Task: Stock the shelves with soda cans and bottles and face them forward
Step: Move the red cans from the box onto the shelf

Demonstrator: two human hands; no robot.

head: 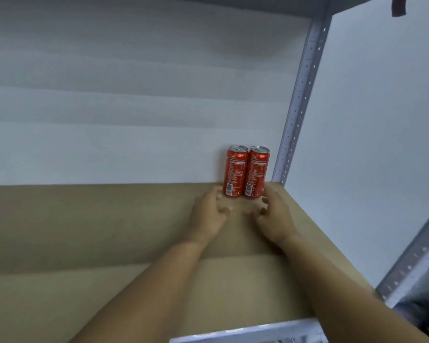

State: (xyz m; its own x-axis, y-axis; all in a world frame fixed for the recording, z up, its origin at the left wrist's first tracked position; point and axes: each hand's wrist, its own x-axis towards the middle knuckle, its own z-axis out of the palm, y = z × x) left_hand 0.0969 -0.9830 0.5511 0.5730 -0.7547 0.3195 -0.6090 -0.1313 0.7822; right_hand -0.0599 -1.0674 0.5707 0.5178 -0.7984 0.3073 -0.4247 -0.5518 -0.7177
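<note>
- Two red soda cans stand upright, touching side by side, at the back right corner of the brown shelf (pixel 109 231), against the white wall: the left can (pixel 235 171) and the right can (pixel 256 172).
- Both show barcodes and small print toward the camera.
- The left hand (pixel 209 214) is released, fingers loosely curled, its fingertips just beside the left can's base.
- The right hand (pixel 274 216) is likewise relaxed and grasps nothing, just beside the right can.
- A grey perforated metal upright (pixel 300 95) rises at the corner.

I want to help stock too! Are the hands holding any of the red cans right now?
No. The left hand and right hand sit near the bases of the two red cans, fingers loosely curled, gripping nothing.
</note>
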